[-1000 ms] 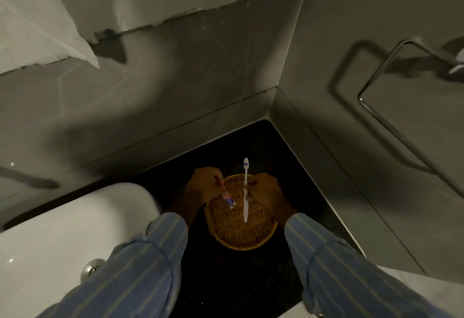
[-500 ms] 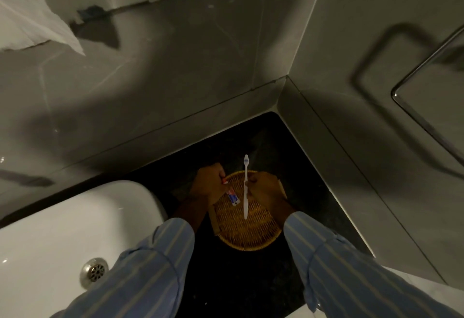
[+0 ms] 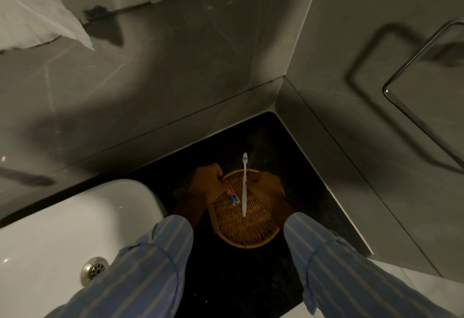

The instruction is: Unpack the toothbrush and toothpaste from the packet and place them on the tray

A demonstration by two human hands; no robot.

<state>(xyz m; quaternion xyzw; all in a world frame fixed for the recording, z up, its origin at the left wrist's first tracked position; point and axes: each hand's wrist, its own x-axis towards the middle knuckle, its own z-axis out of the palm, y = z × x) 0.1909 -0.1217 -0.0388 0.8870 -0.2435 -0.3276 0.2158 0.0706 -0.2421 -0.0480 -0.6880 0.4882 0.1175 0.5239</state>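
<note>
Two light items hover over the tray (image 3: 247, 238) at lower centre: left hand (image 3: 204, 187) pinches the soft toothpaste (image 3: 233, 197); right hand (image 3: 263, 191) grips the stiff toothbrush (image 3: 244, 179) mid-handle, likely its steadiest hold.

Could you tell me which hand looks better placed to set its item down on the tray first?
Probably the left hand: its toothpaste already hangs low over the tray. The right hand holds the toothbrush with its head past the far rim.
</note>
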